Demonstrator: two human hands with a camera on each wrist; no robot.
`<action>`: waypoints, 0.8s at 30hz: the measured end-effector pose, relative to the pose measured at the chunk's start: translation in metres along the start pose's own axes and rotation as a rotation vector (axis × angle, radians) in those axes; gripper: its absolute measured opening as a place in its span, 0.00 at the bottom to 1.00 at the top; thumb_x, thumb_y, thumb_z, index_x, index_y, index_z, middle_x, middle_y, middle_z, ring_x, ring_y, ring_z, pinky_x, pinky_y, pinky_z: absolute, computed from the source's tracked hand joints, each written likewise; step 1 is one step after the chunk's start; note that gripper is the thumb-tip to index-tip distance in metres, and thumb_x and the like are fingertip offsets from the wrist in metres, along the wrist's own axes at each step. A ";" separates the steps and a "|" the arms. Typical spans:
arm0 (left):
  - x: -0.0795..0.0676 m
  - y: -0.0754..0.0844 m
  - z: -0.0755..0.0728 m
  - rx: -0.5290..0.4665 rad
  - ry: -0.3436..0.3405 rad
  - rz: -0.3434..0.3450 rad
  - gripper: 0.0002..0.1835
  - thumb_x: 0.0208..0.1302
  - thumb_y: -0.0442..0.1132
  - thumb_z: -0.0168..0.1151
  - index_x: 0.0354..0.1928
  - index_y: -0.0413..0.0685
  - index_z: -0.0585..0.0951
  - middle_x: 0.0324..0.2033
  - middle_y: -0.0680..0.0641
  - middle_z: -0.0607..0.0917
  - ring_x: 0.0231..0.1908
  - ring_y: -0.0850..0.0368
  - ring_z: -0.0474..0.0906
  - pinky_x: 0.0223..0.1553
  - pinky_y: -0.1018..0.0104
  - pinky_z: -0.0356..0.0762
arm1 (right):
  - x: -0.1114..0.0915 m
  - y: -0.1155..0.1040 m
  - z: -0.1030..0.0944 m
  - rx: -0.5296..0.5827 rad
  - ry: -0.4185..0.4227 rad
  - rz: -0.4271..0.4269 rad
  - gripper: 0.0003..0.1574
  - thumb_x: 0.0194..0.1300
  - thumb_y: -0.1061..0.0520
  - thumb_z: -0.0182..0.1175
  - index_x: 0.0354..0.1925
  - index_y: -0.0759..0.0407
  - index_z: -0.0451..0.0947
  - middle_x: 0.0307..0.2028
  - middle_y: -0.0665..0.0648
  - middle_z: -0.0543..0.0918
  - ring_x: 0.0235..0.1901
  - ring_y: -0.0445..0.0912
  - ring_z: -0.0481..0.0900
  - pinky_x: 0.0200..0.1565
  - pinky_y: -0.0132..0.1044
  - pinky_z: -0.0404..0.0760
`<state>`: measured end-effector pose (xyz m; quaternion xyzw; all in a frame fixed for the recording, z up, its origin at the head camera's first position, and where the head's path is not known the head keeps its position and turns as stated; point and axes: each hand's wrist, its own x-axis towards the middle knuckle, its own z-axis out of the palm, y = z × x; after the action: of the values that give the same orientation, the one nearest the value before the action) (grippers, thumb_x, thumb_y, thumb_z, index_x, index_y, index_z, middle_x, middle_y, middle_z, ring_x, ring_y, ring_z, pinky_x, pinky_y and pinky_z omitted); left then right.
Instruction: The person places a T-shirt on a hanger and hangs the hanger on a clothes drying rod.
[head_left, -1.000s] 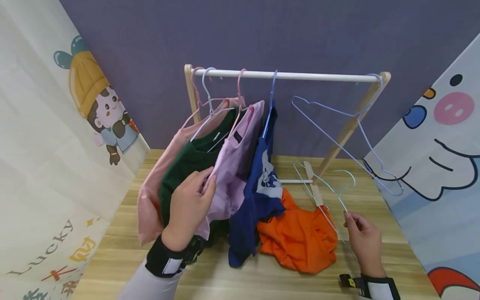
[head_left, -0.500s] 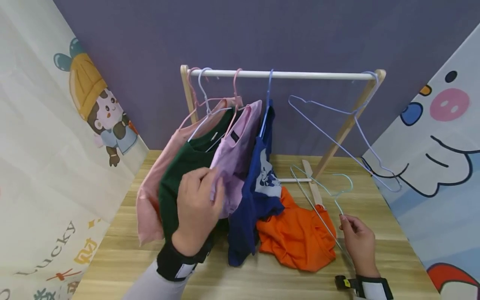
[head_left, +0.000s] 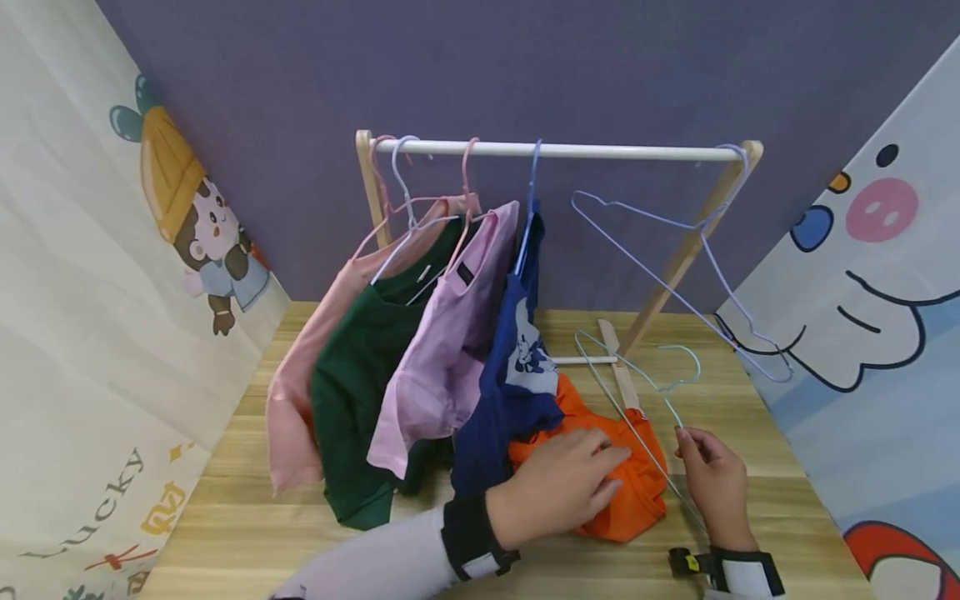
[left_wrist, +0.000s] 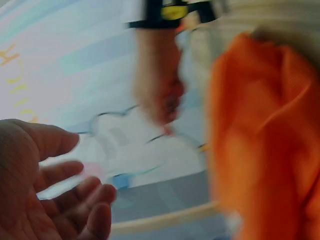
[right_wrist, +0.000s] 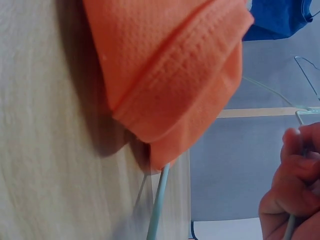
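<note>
My right hand (head_left: 712, 479) pinches a mint-green wire hanger (head_left: 678, 383) by its shoulder near the hook, as the right wrist view shows with the hand (right_wrist: 300, 185) at the right edge. The hanger's long lower bar runs across an orange garment (head_left: 630, 500) lying crumpled on the table. My left hand (head_left: 562, 483) is over that orange garment, fingers loosely bent and holding nothing. In the left wrist view the left hand (left_wrist: 70, 185) is relaxed, with the orange cloth (left_wrist: 265, 140) to its right. Part of the garment is hidden under the left hand.
A small rack with a white rail (head_left: 592, 152) stands at the back. On it hang a pink top (head_left: 292, 425), a dark green top (head_left: 360, 375), a lilac top (head_left: 442, 367), a navy top (head_left: 487, 408) and, at right, a bare periwinkle hanger (head_left: 645, 267).
My left hand has let go of the lilac top and moved right, over the orange garment. The lilac top's sleeve now hangs down. The right hand keeps its hold on the hanger.
</note>
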<state>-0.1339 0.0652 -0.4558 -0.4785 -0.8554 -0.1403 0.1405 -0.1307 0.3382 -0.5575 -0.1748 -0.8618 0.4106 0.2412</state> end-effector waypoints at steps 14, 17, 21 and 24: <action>0.050 -0.030 0.108 -0.050 -0.275 -0.246 0.28 0.74 0.63 0.57 0.71 0.64 0.76 0.69 0.54 0.77 0.70 0.58 0.71 0.71 0.64 0.70 | 0.000 0.002 0.000 0.020 -0.011 -0.053 0.10 0.73 0.57 0.65 0.41 0.63 0.87 0.22 0.44 0.81 0.21 0.33 0.71 0.23 0.26 0.68; 0.050 -0.037 0.117 -0.093 -0.303 -0.320 0.33 0.72 0.67 0.57 0.73 0.62 0.73 0.70 0.53 0.76 0.71 0.56 0.71 0.72 0.63 0.69 | 0.000 0.002 0.000 0.022 -0.011 -0.063 0.09 0.73 0.58 0.65 0.41 0.64 0.87 0.21 0.45 0.81 0.21 0.32 0.71 0.24 0.25 0.68; 0.049 -0.044 0.117 -0.133 -0.268 -0.372 0.28 0.73 0.59 0.61 0.68 0.55 0.78 0.63 0.54 0.83 0.65 0.56 0.77 0.68 0.66 0.72 | 0.000 0.002 0.000 0.015 -0.005 -0.082 0.09 0.73 0.58 0.65 0.42 0.63 0.87 0.22 0.49 0.82 0.22 0.31 0.71 0.24 0.24 0.68; 0.049 -0.049 0.116 -0.160 -0.219 -0.361 0.14 0.74 0.49 0.63 0.53 0.52 0.86 0.51 0.54 0.88 0.55 0.58 0.83 0.60 0.70 0.77 | 0.000 0.003 0.000 0.017 -0.002 -0.086 0.08 0.73 0.58 0.65 0.41 0.63 0.87 0.22 0.50 0.82 0.21 0.32 0.71 0.24 0.24 0.68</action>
<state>-0.2127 0.1218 -0.5495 -0.3395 -0.9235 -0.1776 -0.0190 -0.1302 0.3398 -0.5594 -0.1351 -0.8652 0.4074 0.2593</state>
